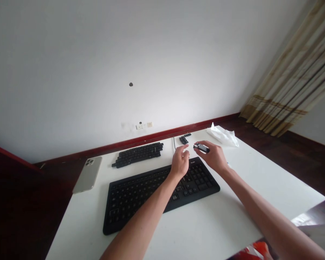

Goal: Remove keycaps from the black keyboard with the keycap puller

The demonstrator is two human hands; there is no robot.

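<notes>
A black keyboard (pixel 141 191) lies across the white table. Much of its left and middle shows small round key mounts without caps, while keycaps (pixel 202 177) still sit on its right end. My left hand (pixel 180 161) hovers over its upper right part, index finger and thumb apart, with nothing visible between them. Just to the right, my right hand (pixel 215 155) grips a small black and silver object (pixel 202 147) whose kind I cannot make out. Behind the keyboard lie a block of loose black keycaps (pixel 139 154) and a smaller group of keycaps (pixel 183 140).
A phone (pixel 88 174) lies face down at the table's left edge. A crumpled white plastic bag (pixel 222 136) rests at the back right. A cable (pixel 174 143) runs behind the keyboard toward the wall. Something red (pixel 256 251) shows below the front edge.
</notes>
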